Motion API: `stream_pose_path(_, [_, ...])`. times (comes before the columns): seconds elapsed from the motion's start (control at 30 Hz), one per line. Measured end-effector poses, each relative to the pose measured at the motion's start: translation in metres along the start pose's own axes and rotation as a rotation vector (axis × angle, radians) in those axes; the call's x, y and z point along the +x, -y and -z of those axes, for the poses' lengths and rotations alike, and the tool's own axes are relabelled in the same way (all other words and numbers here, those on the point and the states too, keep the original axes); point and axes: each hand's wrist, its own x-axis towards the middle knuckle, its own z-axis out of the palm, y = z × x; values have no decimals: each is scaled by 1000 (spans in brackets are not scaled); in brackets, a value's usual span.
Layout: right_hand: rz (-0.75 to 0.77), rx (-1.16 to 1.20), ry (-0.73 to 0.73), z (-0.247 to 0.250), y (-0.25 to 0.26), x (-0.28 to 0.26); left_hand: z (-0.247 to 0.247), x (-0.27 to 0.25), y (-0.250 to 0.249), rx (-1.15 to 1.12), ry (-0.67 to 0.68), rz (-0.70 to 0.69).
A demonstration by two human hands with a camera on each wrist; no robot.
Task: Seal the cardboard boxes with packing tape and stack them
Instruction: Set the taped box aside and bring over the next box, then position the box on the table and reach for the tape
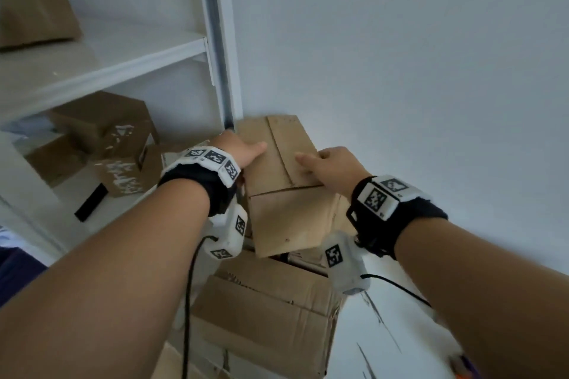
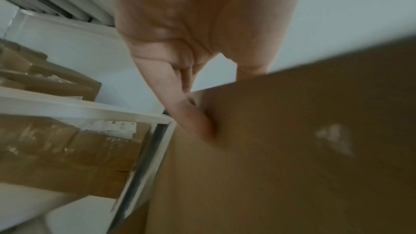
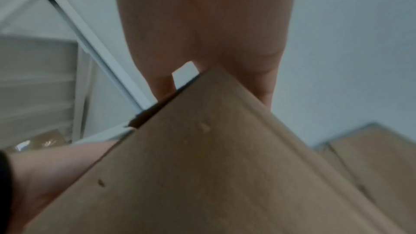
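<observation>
A plain white wall (image 1: 400,55) fills the upper right of the frame. At the left stands a white shelving unit (image 1: 101,68), its grey-edged upright post (image 1: 220,49) running down the centre. Pale floor (image 1: 385,332) shows lower right. The light is soft and even.

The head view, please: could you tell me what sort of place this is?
Probably a storeroom: a white shelving unit holds cardboard boxes, and another box sits on a stack against a bare wall.
</observation>
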Motion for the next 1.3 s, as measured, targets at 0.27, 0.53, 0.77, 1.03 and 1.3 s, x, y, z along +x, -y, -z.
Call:
stream_pose_path(0.27, [-107, 434, 140, 77, -38, -49, -30, -35, -48, -259, 243, -48])
stream_pose_path(0.53, [-109, 565, 32, 136, -98, -112, -96, -70, -102, -199, 438, -218])
stream_pose_path(0.77, [-232, 629, -89, 151, -161, -153, -164, -101, -113, -66, 576, -264])
stream_pose_path(1.03, [-412, 795, -113, 105, -230, -166, -217, -109, -69, 66, 644, -124])
stream_pose_path(1.3, [-561, 769, -81, 73, -277, -173, -270, -132, -26, 120, 673, 21])
